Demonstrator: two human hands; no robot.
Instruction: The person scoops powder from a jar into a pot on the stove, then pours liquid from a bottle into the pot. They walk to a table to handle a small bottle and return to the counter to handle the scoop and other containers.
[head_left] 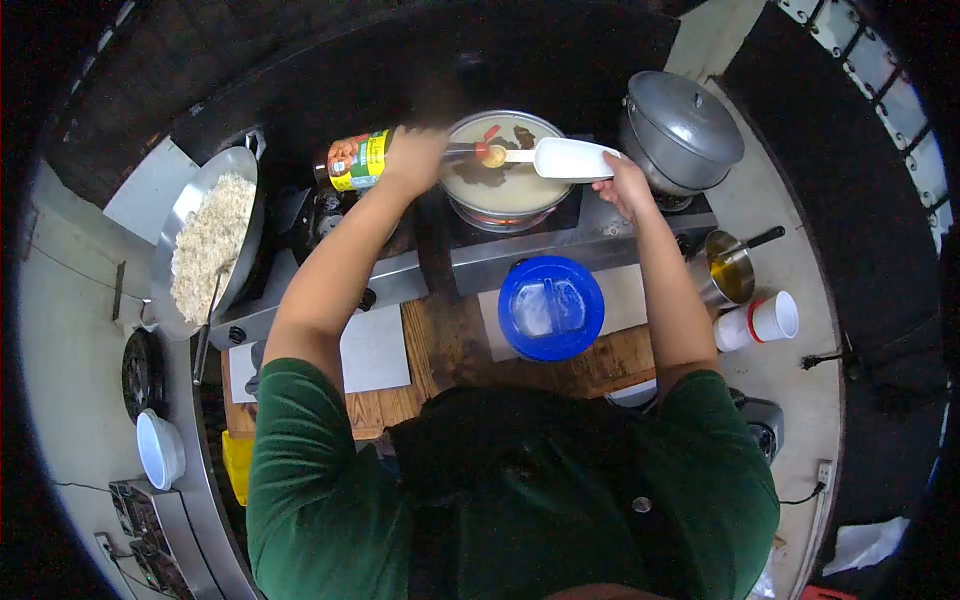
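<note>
Left hand (415, 160) wrapped round the bottle (360, 161), which I see lying sideways, its red-tipped end pointing right over the pot (508, 114). Right hand (626, 186) pinches the white scoop (570, 159) by its wide end, scoop's narrow end facing the bottle. Can't tell whether they touch.

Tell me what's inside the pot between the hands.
In the pot: pale liquid with dark patches and a reddish piece. The bottle and white scoop hide part; its bottom can't be seen.
</note>
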